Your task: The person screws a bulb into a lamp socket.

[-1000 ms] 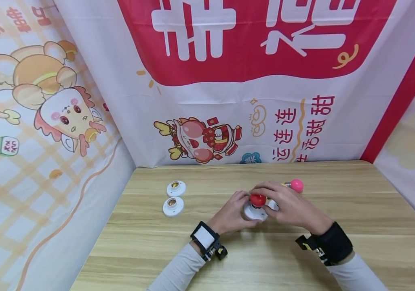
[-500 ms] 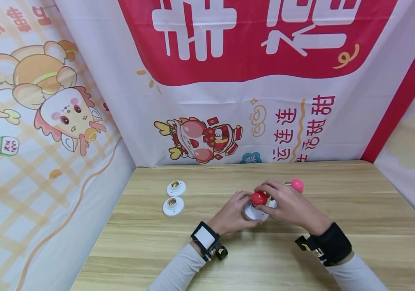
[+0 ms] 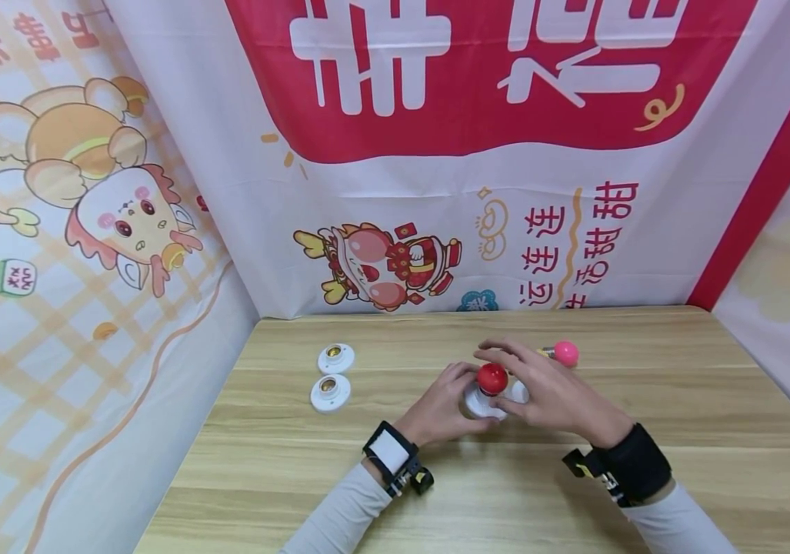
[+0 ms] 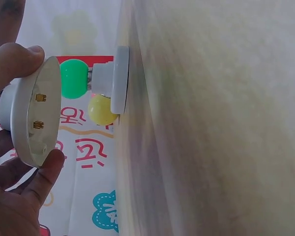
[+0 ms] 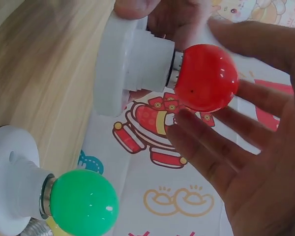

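Note:
My left hand grips the rim of a white lamp holder, thumb on one side and fingers on the other. The holder is raised off the table; its underside with two brass contacts shows in the left wrist view. A red bulb sits in the socket, a strip of its metal cap visible. Around the bulb is my right hand, thumb apart from the glass and fingers extended, fingertips close at its far side. Beside it, a second holder carries a green bulb.
Two bulbless white lamp holders, one farther back and one nearer, lie at the table's left. A pink bulb lies behind my right hand. A yellow bulb shows near the green one. Printed cloth hangs along the back edge.
My right hand's fingers have shifted around the red bulb and spread away from it, leaving more of it visible. The left hand keeps its grip on the lamp holder in nearly the same place.

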Available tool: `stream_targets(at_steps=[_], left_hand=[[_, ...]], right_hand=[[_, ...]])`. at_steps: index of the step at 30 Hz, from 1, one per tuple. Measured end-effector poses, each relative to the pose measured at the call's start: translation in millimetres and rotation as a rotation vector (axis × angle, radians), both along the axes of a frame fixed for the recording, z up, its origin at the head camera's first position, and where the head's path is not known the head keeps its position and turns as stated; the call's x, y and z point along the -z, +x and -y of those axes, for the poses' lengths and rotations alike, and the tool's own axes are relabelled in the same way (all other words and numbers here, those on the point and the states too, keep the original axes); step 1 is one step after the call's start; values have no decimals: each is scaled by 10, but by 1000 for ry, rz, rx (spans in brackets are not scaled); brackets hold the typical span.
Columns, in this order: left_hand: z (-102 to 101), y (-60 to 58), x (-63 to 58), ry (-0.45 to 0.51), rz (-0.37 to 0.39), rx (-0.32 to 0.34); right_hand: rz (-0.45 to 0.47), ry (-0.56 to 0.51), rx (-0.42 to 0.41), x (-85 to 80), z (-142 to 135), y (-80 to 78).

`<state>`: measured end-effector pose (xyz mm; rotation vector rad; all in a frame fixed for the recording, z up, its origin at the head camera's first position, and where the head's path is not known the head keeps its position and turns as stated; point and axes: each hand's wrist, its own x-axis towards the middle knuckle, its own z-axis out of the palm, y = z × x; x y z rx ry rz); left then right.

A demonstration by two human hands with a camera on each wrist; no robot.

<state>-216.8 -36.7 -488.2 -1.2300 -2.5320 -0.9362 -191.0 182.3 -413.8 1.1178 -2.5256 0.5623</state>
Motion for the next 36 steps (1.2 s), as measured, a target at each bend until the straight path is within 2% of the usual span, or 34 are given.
stream_targets(at_steps=[5, 13, 25, 36], left_hand=[[7, 0, 3, 9, -4, 7], [4, 6, -3, 22, -31, 24], [-10, 18, 1, -3, -6, 18], [-16, 28, 1, 2, -4, 20]], right_hand=[[11, 11, -40, -23, 2, 21], [4, 14, 8, -19, 5, 33], [-56, -2, 84, 9, 17, 2], [-32, 30, 115, -20, 1, 35]])
